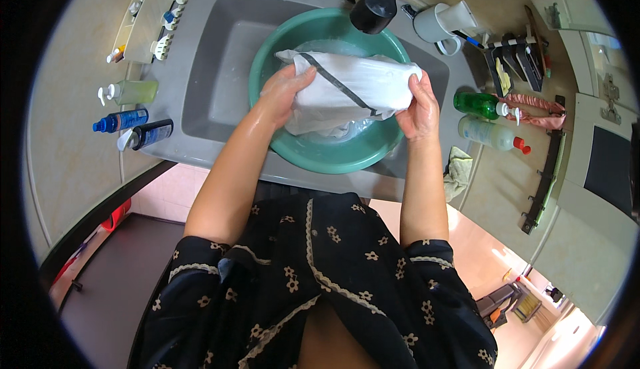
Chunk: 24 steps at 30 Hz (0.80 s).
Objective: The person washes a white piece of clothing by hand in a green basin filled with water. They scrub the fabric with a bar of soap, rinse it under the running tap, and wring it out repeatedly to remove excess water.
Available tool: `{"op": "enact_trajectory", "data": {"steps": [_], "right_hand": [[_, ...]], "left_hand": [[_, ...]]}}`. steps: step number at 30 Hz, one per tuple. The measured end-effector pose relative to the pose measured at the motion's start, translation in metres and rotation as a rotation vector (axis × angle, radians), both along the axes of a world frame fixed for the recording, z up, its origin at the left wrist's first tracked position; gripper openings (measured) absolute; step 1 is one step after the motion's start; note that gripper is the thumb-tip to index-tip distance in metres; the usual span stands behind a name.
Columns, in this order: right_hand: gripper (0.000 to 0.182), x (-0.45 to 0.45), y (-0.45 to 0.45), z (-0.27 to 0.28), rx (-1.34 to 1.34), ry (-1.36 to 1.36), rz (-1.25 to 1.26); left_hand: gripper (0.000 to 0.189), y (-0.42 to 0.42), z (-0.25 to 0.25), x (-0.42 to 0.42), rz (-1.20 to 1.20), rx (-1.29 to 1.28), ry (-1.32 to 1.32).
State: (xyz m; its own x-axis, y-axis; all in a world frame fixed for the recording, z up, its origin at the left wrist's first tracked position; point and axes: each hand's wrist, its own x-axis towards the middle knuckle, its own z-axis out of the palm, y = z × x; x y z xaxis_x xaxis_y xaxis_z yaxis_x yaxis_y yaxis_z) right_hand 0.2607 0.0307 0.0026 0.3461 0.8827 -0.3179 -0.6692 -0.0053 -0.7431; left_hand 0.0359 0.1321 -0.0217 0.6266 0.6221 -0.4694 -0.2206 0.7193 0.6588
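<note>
A wet white cloth (365,76) with a dark stripe running diagonally across it is stretched between my two hands. My left hand (287,91) grips its left end, thumb on top. At the right end, my right hand (421,104) pinches the edge between thumb and fingers. Beneath the cloth is a round green plastic basin (335,164), set in the grey sink (210,69). Sudsy water and more light fabric show inside the basin, partly hidden by the cloth and my hands.
A black faucet (374,11) overhangs the basin's rear rim. Pump and squeeze bottles stand at left, including a yellow-green soap bottle (135,92). On the right are a green bottle (475,105), a red-capped bottle (487,133), a white mug (432,23) and a rag (457,171).
</note>
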Motion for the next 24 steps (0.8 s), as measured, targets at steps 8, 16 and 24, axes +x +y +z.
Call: {"op": "enact_trajectory", "data": {"steps": [8,16,24], "right_hand": [[0.047,-0.005,-0.025,-0.026,0.012,0.216,0.022],[0.028,0.008,-0.044,-0.054,-0.072,0.241,-0.247],[0.037,0.016,-0.078,-0.021,-0.742,-0.497,0.116]], "left_hand": [[0.031,-0.034,-0.017,-0.035,-0.142,0.143,0.270],[0.028,-0.073,-0.017,-0.063,-0.485,0.479,0.437],[0.025,-0.071,0.017,-0.087,-0.783,0.913,0.862]]}}
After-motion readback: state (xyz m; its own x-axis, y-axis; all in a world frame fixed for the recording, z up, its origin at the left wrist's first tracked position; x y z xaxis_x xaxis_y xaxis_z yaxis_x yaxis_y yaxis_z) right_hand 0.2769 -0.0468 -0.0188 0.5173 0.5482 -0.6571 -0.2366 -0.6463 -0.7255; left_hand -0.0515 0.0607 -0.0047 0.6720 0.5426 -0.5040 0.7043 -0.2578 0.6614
